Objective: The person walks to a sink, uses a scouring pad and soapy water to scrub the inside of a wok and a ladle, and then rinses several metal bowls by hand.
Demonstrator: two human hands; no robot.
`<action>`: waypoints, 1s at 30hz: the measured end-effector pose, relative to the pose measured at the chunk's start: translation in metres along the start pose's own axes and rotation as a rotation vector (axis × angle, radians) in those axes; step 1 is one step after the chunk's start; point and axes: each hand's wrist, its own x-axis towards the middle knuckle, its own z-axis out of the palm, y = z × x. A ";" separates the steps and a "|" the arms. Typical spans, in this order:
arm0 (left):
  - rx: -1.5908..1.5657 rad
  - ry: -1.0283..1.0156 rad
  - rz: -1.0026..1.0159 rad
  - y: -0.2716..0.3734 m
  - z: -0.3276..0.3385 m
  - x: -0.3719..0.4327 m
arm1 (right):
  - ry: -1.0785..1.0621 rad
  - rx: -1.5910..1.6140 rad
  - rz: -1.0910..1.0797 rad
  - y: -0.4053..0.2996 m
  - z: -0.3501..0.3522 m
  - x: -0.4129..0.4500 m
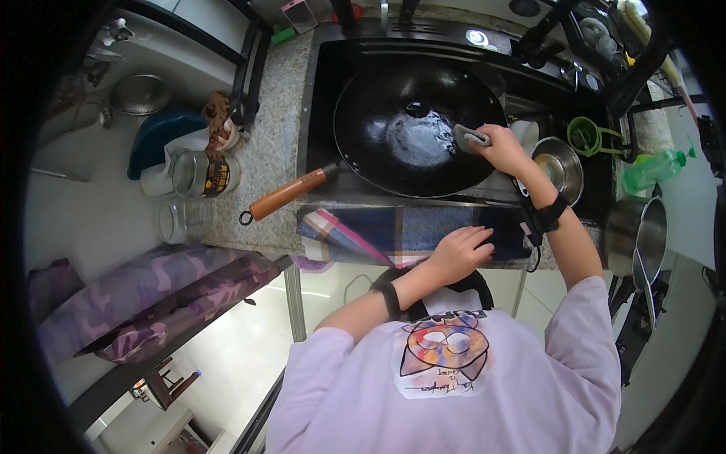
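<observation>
A black wok with a wooden handle rests over the sink area, some liquid shining in its bottom. At its right side my right hand grips a folded grey scouring cloth, held against the inner wall. My left hand lies, fingers loosely curled, over a plaid cloth along the counter's front edge; whether it touches the cloth cannot be told. No object shows in that hand.
Right of the wok are a white bowl, a metal bowl, a green strainer, a green spray bottle and a steel pot. Glass jars stand at left on the granite counter, near a blue basin.
</observation>
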 end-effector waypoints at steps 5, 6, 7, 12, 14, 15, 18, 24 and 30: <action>-0.069 0.078 -0.114 0.005 -0.055 -0.005 | 0.018 0.022 0.030 -0.027 -0.030 -0.002; -0.048 0.149 -0.179 0.002 -0.077 -0.009 | 0.025 0.004 0.025 -0.030 -0.035 -0.003; 0.084 0.274 -0.215 -0.007 -0.096 -0.017 | 0.029 -0.012 0.018 -0.035 -0.040 -0.003; 0.804 0.612 -0.600 -0.039 -0.191 -0.063 | -0.087 0.025 0.067 -0.034 -0.067 -0.005; 0.957 0.614 -0.688 -0.043 -0.227 -0.087 | -0.162 0.018 0.038 -0.048 -0.067 0.006; 0.983 0.523 -0.748 -0.046 -0.241 -0.097 | -0.234 0.002 0.031 -0.055 -0.068 0.012; 0.816 0.344 -0.933 -0.053 -0.261 -0.103 | -0.171 -0.119 -0.163 -0.059 -0.059 0.035; 0.491 -0.041 -1.035 -0.080 -0.269 -0.094 | -0.142 -0.572 -0.590 -0.025 0.023 0.096; 0.294 -0.177 -1.094 -0.096 -0.271 -0.088 | -0.816 -0.505 -0.267 0.022 0.091 0.091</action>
